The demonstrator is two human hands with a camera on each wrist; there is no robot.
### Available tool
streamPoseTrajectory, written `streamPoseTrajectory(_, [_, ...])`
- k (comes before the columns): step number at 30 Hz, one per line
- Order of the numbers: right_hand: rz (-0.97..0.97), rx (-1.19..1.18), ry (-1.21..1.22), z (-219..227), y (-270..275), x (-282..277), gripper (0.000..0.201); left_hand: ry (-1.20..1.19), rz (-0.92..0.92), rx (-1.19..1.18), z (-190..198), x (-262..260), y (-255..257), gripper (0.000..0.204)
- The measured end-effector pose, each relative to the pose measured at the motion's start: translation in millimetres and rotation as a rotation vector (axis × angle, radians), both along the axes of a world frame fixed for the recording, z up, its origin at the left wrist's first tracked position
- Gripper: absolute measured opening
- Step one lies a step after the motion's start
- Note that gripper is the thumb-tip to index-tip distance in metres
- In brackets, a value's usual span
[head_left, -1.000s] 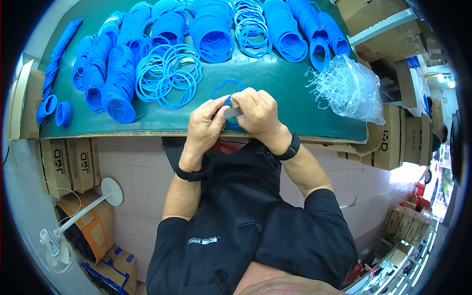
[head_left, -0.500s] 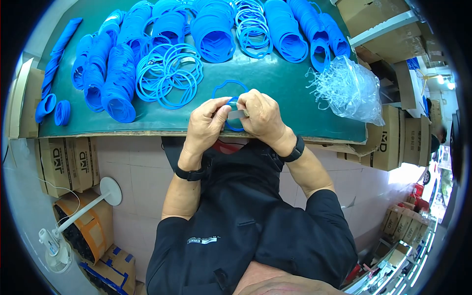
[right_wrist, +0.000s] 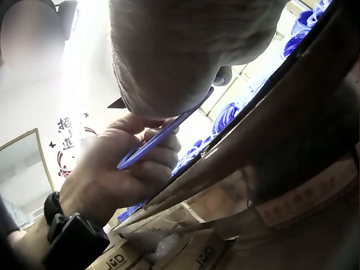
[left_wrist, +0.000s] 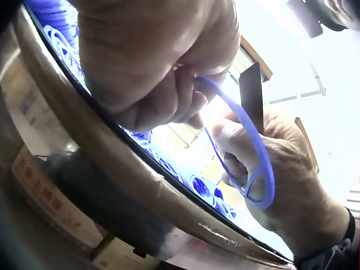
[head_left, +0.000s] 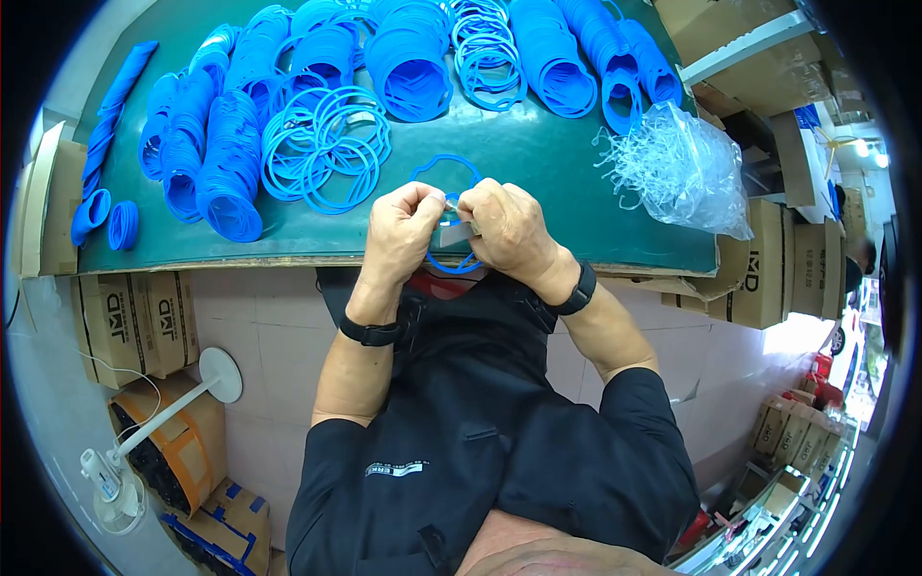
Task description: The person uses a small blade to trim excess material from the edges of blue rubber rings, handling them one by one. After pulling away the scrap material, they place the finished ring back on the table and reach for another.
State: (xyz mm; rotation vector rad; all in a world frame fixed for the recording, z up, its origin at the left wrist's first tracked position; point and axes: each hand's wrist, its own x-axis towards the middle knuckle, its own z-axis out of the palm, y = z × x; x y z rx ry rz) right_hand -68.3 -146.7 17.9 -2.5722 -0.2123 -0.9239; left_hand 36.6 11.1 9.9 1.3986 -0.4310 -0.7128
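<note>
Both hands meet over the table's near edge in the head view, working on a thin blue ring (head_left: 448, 161) that looks like a rubber gasket. My left hand (head_left: 401, 230) pinches the ring between thumb and fingers. Close beside it, my right hand (head_left: 511, 230) grips a flat grey metal blade (head_left: 455, 234) and is at the same ring. The left wrist view shows the ring (left_wrist: 256, 140) looping from the left fingers down past the right hand, with the blade (left_wrist: 251, 93) sticking up from that hand. The blade's cutting edge at the ring is hidden by fingers.
Bundles of stacked blue rings (head_left: 408, 82) line the far side of the green table (head_left: 538, 173). A loose pile of rings (head_left: 327, 149) lies left of the hands. On the right sits a clear bag of pale trimmings (head_left: 682, 173). Cartons (head_left: 759, 269) stand beside the table.
The ring has shifted in the hands, and its lower loop now shows below them at the table edge. The blade has tilted and dropped slightly. Both hands stay nearly in place.
</note>
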Motion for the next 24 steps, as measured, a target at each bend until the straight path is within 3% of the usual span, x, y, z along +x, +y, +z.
streamPoseTrajectory(4, [-0.035,0.005,0.013,-2,0,1,0.038,-0.087,0.083,0.020,-1,-6,-5,0.019])
streamPoseTrajectory(6, [-0.056,0.044,-0.101,-5,0,5,0.018,-0.055,0.095,0.007,0,-7,-6,0.019])
streamPoseTrajectory(20, [-0.052,0.011,-0.057,-2,1,2,0.014,-0.074,0.055,-0.006,-4,-5,-8,0.021])
streamPoseTrajectory(24, [-0.011,-0.021,0.001,4,1,-3,0.011,0.054,0.101,-0.031,1,-6,-7,0.020])
